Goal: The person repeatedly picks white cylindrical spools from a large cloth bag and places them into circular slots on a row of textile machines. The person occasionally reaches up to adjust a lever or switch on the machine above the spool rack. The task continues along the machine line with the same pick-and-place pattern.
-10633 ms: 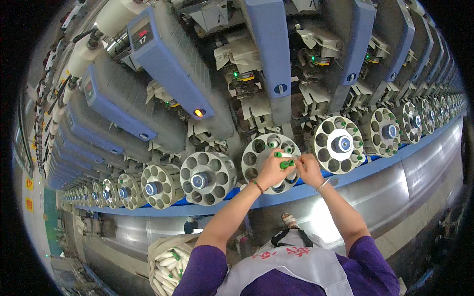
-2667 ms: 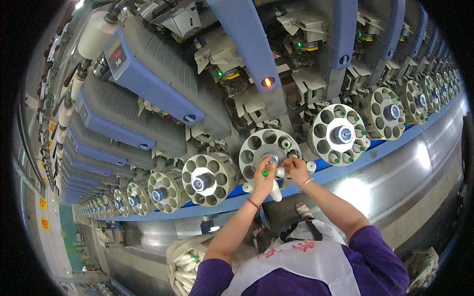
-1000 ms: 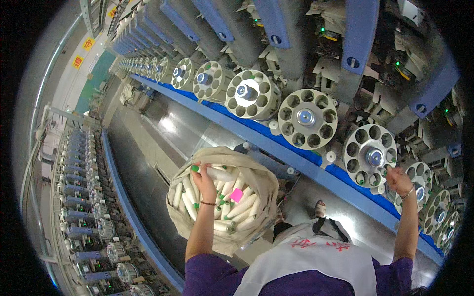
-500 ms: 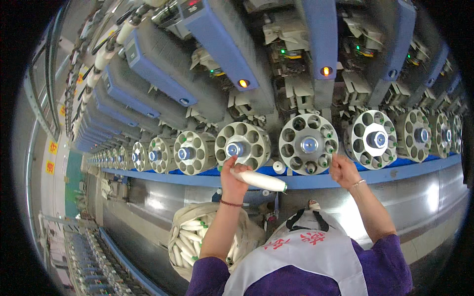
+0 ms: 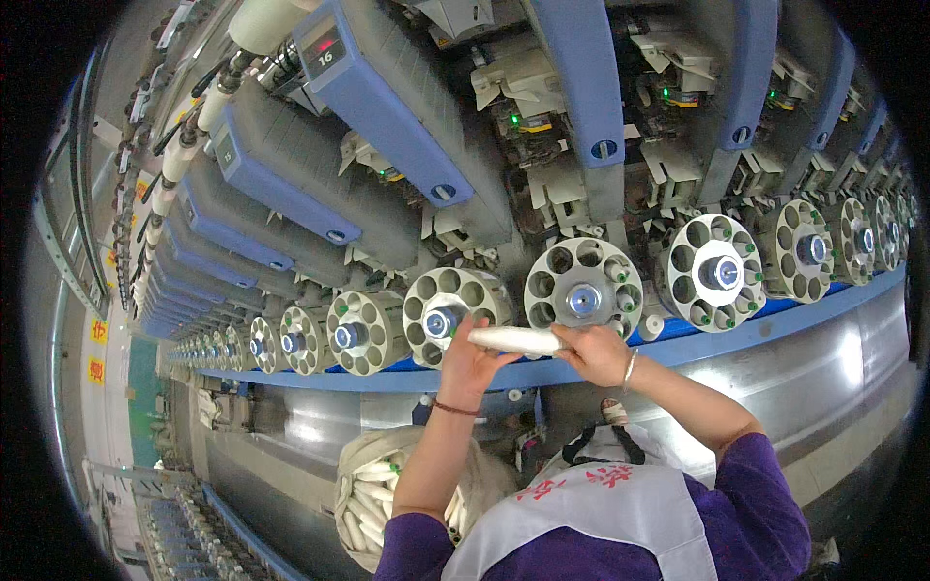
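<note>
A white yarn bobbin (image 5: 518, 339) lies nearly level between my two hands. My left hand (image 5: 469, 366) holds its left end, with the thumb beneath it. My right hand (image 5: 599, 356) is closed on its right end, so that tip is hidden by the fingers. Just beyond the bobbin is a round magazine (image 5: 583, 254) with a ring of holes, several of them filled with green-tipped bobbins. Another round magazine (image 5: 457, 290) stands behind my left hand, its visible holes mostly dark.
A cloth sack (image 5: 484, 465) of white bobbins, some green-tipped, stands below my left forearm. More round magazines (image 5: 719, 273) line the blue rail (image 5: 775, 320) both ways. Blue machine arms (image 5: 397, 107) slope down above them. A small white spool (image 5: 650, 327) sits by the rail.
My right hand has come left from beside the magazine and taken the bobbin's right end. The bobbin has turned from slanting to nearly level. Orange lights on two blue arms are now unlit.
</note>
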`<move>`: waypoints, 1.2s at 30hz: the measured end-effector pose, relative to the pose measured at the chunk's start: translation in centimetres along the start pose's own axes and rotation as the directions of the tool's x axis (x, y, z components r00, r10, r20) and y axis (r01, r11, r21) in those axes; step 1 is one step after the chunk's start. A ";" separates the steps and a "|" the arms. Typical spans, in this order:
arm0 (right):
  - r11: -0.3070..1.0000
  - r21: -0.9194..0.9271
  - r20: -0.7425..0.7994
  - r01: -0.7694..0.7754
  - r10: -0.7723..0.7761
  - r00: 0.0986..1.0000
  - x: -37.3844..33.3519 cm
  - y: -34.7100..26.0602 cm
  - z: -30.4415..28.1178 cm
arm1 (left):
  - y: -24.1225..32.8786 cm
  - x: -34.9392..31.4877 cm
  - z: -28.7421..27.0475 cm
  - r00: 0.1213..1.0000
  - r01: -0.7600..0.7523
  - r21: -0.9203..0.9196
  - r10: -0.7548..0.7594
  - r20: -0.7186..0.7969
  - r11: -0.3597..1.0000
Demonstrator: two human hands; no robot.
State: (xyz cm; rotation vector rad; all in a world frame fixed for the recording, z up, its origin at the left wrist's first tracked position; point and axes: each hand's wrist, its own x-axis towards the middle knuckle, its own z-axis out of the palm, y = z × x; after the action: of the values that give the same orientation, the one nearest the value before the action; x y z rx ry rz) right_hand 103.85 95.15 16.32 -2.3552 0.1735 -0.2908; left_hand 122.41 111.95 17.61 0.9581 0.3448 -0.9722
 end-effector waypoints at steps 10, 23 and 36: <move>0.996 0.007 -0.065 -0.084 0.085 0.994 2.7 3.1 -1.5 | -0.7 1.6 6.4 0.953 -0.298 0.624 0.181 0.245 0.723; 0.993 0.004 -0.330 -0.117 0.112 0.937 8.3 8.1 -3.1 | -3.4 13.2 13.0 0.961 -0.274 0.613 0.192 0.198 0.741; 0.978 -0.078 -0.252 -0.193 0.168 0.953 8.1 10.0 -4.7 | -6.7 13.7 16.4 0.897 -0.420 0.687 0.159 0.412 0.593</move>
State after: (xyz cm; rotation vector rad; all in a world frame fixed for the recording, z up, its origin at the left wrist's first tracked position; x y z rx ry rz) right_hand 110.01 83.18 13.92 -2.3776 0.5308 -0.4920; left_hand 121.90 89.78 14.59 1.5502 -0.5593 -0.9387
